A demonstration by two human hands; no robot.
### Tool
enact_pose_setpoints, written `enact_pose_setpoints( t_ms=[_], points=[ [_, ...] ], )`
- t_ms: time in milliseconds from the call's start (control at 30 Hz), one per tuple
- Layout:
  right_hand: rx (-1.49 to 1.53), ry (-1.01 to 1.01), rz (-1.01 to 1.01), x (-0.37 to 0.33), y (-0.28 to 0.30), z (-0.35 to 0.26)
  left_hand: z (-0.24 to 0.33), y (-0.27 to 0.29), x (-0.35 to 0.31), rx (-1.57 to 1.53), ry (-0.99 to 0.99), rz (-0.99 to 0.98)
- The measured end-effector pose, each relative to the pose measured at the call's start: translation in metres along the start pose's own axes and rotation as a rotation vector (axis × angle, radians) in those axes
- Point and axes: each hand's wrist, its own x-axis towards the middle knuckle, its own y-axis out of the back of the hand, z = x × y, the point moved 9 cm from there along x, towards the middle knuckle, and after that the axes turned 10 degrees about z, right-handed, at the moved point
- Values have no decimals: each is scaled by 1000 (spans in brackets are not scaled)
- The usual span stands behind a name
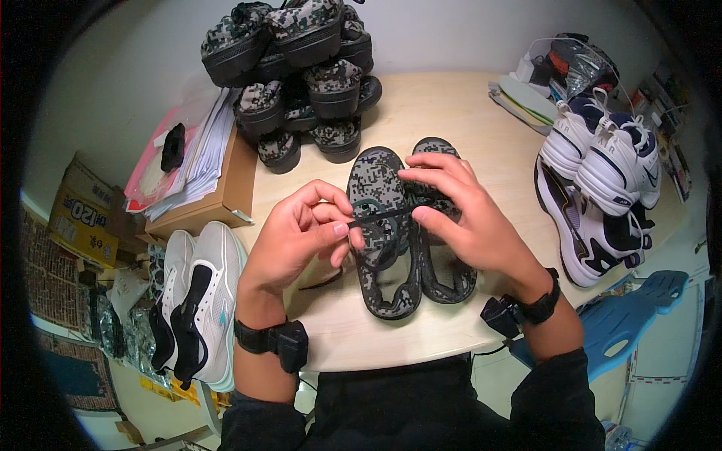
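A pair of grey-and-black camouflage shoes stands on the table in front of me, toes pointing away: the left shoe (374, 177) and the right shoe (435, 145), side by side. Above them a black flat shoelace (383, 217) runs taut between my hands. My left hand (301, 237) pinches one end of it between thumb and fingers, beside the left shoe's opening. Over the right shoe, my right hand (477, 218) holds the other part near its thumb tip, fingers bent and covering much of that shoe. A loose lace end lies below my left hand.
Several camouflage shoes (323, 83) are stacked at the back left, beside a cardboard box (237, 184) topped with papers. White-grey sneakers (214, 282) sit at the left edge. White sneakers (594, 158) are piled on the right. A blue stool (613, 331) stands beyond the table (451, 105).
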Motion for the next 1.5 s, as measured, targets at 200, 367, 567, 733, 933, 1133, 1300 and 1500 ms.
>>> enact_pose_setpoints(
  t_ms=[200,367,567,733,933,1133,1300,1500],
  points=[
    [-35,25,-183,-6,-21,2,3,-8,-4,-99,-31,-50],
    [432,-155,-175,-3,-14,7,-12,-4,-1,195,114,16],
    [972,-393,-14,0,-1,35,-18,8,0,342,184,23],
    [1259,-500,24,1,-2,47,-25,35,2,473,220,121],
    [1444,-594,101,-2,-4,59,-22,44,3,702,92,100],
    [1507,-614,114,-2,-6,66,-9,47,-1,981,-61,114],
    [1465,-609,132,-2,-4,68,-27,48,-7,747,358,56],
    [1529,-633,169,-2,-1,75,-15,36,-5,340,197,61]
  ],
)
